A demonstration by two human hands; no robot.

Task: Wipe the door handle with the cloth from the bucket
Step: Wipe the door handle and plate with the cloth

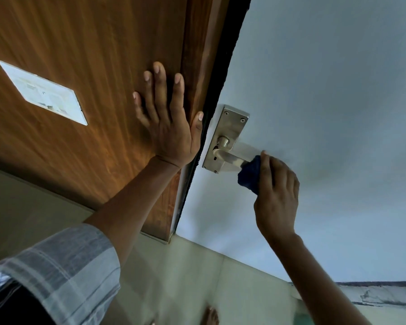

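Gripping a dark blue cloth (250, 175), the right hand (277, 195) presses it against the outer end of the metal door handle (232, 158). Lever sticks out from a steel backplate (227, 130) screwed to the pale door (326, 90). Left hand (171, 118) spread flat, fingers wide, palm on the brown wood panel (80, 55) just beside the door's edge. White rectangular plate (42, 92) further left on the wood. Checked sleeve (63, 273) lower left. Bare foot (210, 315) on the tiled floor (185, 277).

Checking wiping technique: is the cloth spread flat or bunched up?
Bunched. The blue cloth is a wad gripped in the right hand, pressed against the door handle lever's end.
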